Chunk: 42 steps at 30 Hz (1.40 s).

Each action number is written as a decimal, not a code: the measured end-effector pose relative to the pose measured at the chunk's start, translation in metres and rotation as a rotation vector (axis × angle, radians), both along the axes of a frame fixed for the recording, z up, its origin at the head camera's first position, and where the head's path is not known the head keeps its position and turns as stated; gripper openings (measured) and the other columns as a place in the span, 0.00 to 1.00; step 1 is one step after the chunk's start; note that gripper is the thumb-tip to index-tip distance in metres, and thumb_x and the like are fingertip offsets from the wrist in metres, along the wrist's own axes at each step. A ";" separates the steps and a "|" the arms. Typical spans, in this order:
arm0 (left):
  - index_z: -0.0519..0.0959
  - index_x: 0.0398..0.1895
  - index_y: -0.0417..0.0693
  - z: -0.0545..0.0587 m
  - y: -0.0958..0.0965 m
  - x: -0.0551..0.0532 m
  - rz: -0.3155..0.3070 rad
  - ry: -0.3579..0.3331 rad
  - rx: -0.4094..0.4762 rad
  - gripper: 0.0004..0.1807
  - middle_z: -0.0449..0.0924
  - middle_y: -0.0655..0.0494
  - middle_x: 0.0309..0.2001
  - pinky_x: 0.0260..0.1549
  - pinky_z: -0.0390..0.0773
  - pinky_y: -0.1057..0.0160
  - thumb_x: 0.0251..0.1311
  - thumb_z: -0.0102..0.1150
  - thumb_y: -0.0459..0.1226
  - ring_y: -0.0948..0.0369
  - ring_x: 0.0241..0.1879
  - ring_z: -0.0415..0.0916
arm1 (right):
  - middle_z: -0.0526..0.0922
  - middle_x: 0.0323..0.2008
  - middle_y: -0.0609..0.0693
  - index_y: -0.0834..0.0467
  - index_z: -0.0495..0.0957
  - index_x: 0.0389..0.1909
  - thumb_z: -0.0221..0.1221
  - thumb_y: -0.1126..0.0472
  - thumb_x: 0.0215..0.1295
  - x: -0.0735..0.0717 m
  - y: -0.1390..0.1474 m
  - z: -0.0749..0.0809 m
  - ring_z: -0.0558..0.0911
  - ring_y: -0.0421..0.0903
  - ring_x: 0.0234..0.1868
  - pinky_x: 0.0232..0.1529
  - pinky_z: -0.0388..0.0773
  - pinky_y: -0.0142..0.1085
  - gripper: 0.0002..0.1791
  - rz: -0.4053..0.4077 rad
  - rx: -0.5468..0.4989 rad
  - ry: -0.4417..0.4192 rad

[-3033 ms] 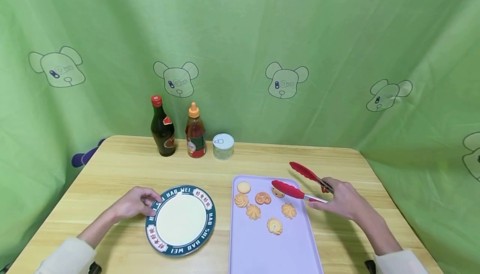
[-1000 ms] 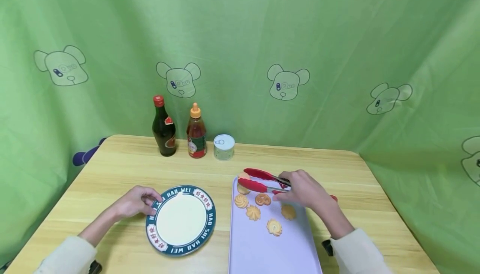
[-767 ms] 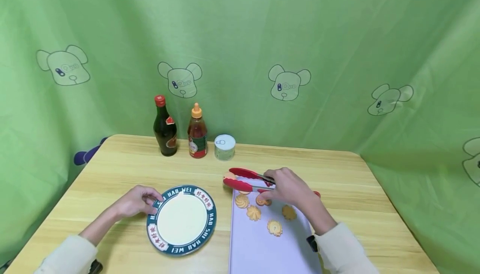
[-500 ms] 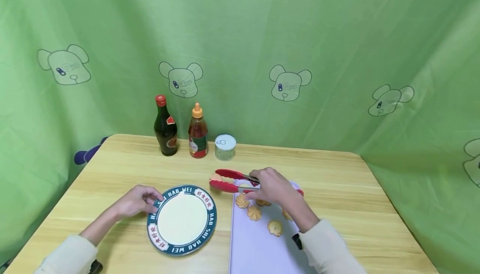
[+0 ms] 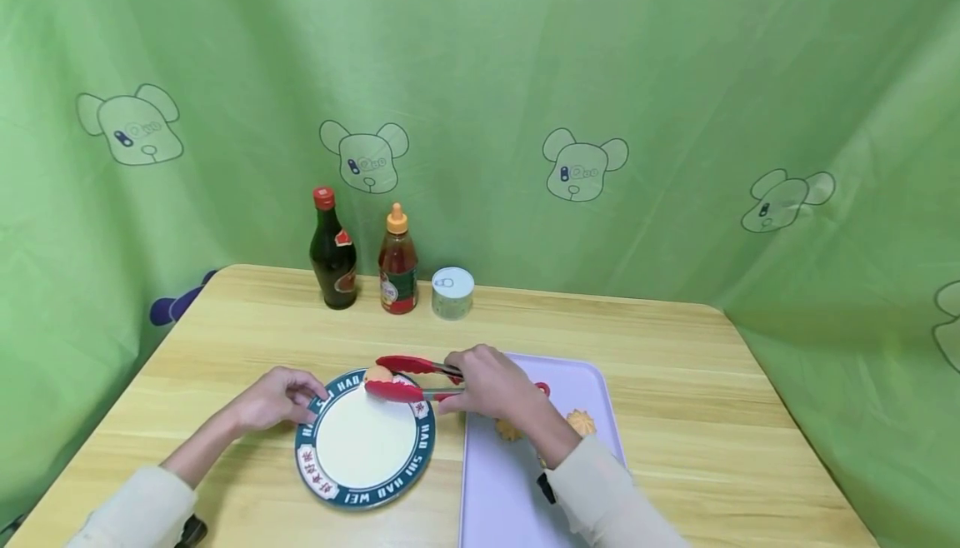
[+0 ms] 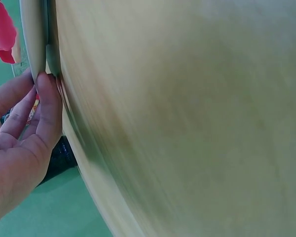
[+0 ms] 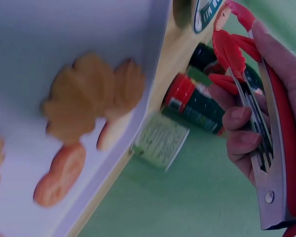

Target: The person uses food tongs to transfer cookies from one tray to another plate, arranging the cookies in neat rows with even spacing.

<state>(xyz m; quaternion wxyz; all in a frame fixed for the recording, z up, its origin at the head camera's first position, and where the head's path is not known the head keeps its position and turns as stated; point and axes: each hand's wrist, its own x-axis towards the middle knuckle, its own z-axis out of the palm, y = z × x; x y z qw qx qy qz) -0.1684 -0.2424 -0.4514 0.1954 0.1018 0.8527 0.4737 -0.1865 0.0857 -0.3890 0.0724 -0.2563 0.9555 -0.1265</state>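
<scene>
Grasping left and right

Pinching the plate [image 5: 365, 445] by its left rim with the left hand [image 5: 273, 401]. Reaching over the tray [image 5: 495, 490] with the right hand [image 5: 491, 381], gripping tongs [image 5: 408, 393] and clasping a cookie [image 5: 377, 374] above the far rim. Seeing a reddish cookie [image 7: 60, 174] only from the right wrist.
</scene>
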 end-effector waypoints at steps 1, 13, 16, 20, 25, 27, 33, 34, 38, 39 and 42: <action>0.79 0.44 0.36 0.000 0.000 0.000 0.000 -0.003 0.000 0.17 0.81 0.47 0.40 0.35 0.80 0.64 0.47 0.64 0.26 0.57 0.36 0.76 | 0.83 0.34 0.50 0.57 0.78 0.53 0.71 0.41 0.43 0.000 -0.003 -0.001 0.70 0.38 0.22 0.22 0.65 0.27 0.37 0.007 0.003 0.000; 0.79 0.44 0.37 0.000 0.000 -0.002 0.001 -0.011 -0.012 0.16 0.81 0.48 0.39 0.33 0.79 0.64 0.49 0.64 0.27 0.58 0.34 0.75 | 0.84 0.37 0.48 0.56 0.79 0.51 0.70 0.38 0.43 0.005 -0.022 -0.013 0.72 0.38 0.28 0.27 0.69 0.28 0.36 0.062 0.063 0.014; 0.79 0.44 0.36 0.001 0.000 -0.002 -0.005 -0.014 -0.002 0.16 0.81 0.48 0.38 0.31 0.78 0.64 0.49 0.64 0.26 0.57 0.34 0.74 | 0.84 0.34 0.47 0.56 0.79 0.49 0.70 0.38 0.43 0.006 -0.024 -0.014 0.73 0.38 0.28 0.28 0.71 0.28 0.35 0.075 0.074 0.025; 0.78 0.44 0.35 0.001 0.000 -0.002 -0.004 -0.013 0.006 0.16 0.81 0.48 0.38 0.31 0.79 0.65 0.48 0.64 0.26 0.57 0.34 0.75 | 0.81 0.29 0.46 0.57 0.78 0.51 0.70 0.38 0.43 0.008 -0.025 -0.014 0.72 0.38 0.27 0.29 0.73 0.28 0.37 0.072 0.088 0.027; 0.78 0.44 0.34 0.000 0.000 -0.001 -0.010 -0.002 0.021 0.17 0.81 0.47 0.38 0.31 0.80 0.64 0.47 0.64 0.25 0.57 0.34 0.76 | 0.81 0.33 0.45 0.57 0.77 0.53 0.70 0.38 0.42 0.009 -0.023 -0.012 0.74 0.39 0.31 0.32 0.76 0.29 0.39 0.057 0.095 0.028; 0.78 0.44 0.34 0.000 0.000 -0.001 -0.011 0.000 0.020 0.17 0.81 0.47 0.38 0.32 0.80 0.64 0.47 0.64 0.26 0.57 0.34 0.76 | 0.83 0.37 0.46 0.57 0.77 0.53 0.70 0.37 0.42 0.009 -0.020 -0.010 0.75 0.39 0.32 0.34 0.77 0.31 0.39 0.050 0.086 0.031; 0.78 0.44 0.34 0.000 -0.001 -0.001 -0.007 -0.008 0.031 0.18 0.81 0.47 0.38 0.32 0.80 0.64 0.46 0.64 0.26 0.57 0.34 0.76 | 0.85 0.41 0.50 0.58 0.78 0.52 0.71 0.40 0.42 0.012 0.000 -0.003 0.75 0.39 0.32 0.34 0.78 0.31 0.37 0.021 0.030 0.044; 0.78 0.44 0.34 0.000 -0.001 -0.001 -0.007 -0.008 0.033 0.18 0.81 0.47 0.38 0.31 0.80 0.64 0.46 0.64 0.26 0.57 0.34 0.76 | 0.84 0.42 0.50 0.58 0.78 0.52 0.71 0.40 0.42 0.012 0.005 -0.001 0.75 0.39 0.32 0.35 0.78 0.32 0.38 0.010 0.021 0.045; 0.78 0.44 0.34 -0.001 -0.001 -0.001 -0.008 -0.011 0.036 0.18 0.81 0.47 0.38 0.31 0.80 0.64 0.46 0.64 0.26 0.57 0.34 0.76 | 0.83 0.44 0.51 0.58 0.77 0.54 0.72 0.41 0.42 0.014 0.025 0.001 0.73 0.40 0.31 0.35 0.78 0.34 0.39 -0.038 -0.015 0.038; 0.78 0.44 0.34 -0.001 -0.001 -0.001 -0.009 -0.009 0.036 0.18 0.81 0.47 0.38 0.31 0.80 0.64 0.46 0.64 0.26 0.57 0.34 0.76 | 0.83 0.44 0.52 0.59 0.77 0.54 0.72 0.41 0.41 0.015 0.030 0.002 0.74 0.41 0.31 0.35 0.78 0.34 0.39 -0.050 -0.027 0.029; 0.78 0.44 0.34 -0.001 -0.001 -0.001 -0.007 -0.007 0.036 0.18 0.81 0.46 0.39 0.32 0.80 0.64 0.46 0.64 0.26 0.57 0.35 0.76 | 0.83 0.44 0.52 0.58 0.76 0.55 0.72 0.41 0.40 0.015 0.047 0.003 0.74 0.41 0.32 0.37 0.78 0.37 0.40 -0.096 -0.043 0.019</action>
